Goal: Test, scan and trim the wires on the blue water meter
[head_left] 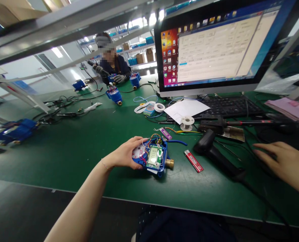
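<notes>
My left hand (125,153) is closed around the left side of a blue water meter (161,170) on the green bench. The meter's housing is uncovered, showing a circuit board with a small lit-grey display (153,155) and loose coloured wires. A brass pipe end (169,163) sticks out to the right. Off at the right, my right hand (284,161) lies low over the dark mat, fingers stretched and apart. Something dark is partly under its palm, too hidden to name. Nearest to that hand is a black barcode scanner (218,159).
A red-and-white battery-like pack (193,161), a purple one (166,133), blue-handled pliers (178,142) and a solder spool (187,122) lie near the meter. Behind stand a monitor (210,50) and keyboard (230,106). Across the bench a gloved person (114,64) handles another blue meter (111,78).
</notes>
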Motion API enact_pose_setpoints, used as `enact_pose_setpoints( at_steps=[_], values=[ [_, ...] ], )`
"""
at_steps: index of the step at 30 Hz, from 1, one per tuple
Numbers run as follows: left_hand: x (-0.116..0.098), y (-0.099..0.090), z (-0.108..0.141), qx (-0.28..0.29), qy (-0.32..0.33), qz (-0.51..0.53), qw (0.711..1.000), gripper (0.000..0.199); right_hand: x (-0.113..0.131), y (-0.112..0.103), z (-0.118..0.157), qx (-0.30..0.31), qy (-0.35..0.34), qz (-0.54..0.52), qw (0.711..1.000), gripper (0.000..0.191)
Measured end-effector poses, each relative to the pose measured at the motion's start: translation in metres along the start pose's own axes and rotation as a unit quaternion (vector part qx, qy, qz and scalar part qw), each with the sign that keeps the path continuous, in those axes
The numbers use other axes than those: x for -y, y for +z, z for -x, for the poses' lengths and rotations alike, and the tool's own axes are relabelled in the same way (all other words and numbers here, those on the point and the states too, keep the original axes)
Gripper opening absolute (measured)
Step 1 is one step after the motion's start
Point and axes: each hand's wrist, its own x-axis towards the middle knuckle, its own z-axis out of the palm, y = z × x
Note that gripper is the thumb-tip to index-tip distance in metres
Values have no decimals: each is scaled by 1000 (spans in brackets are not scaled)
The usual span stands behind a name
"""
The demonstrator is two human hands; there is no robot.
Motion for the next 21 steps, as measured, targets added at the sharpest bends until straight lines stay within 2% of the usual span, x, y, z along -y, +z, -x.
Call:
enact_pose_setpoints(
  at_steps=[1,3,7,10,14,18,21],
  values=[
    [0,0,0,-1,-1,1,1000,93,11,-6,8,-61,-36,-12,997,57],
    [1,1,0,-2,-5,3,1000,92,38,-12,25,-119,-102,-60,986,55],
    [4,1,-1,-2,-5,1,1000,93,87,-3,50,-93,-183,-172,963,28],
    [3,1,-1,-2,-7,-1,1000,96,110,13,59,-80,-213,-220,949,21],
    [-7,6,5,-11,-48,-6,999,97,120,22,57,-87,-211,-230,946,19],
    [-22,16,17,-44,-111,-29,992,95,112,10,44,-103,-192,-219,951,17],
    [-28,21,25,-48,-140,-32,988,90,112,1,27,-91,-191,-219,952,17]
  ],
)
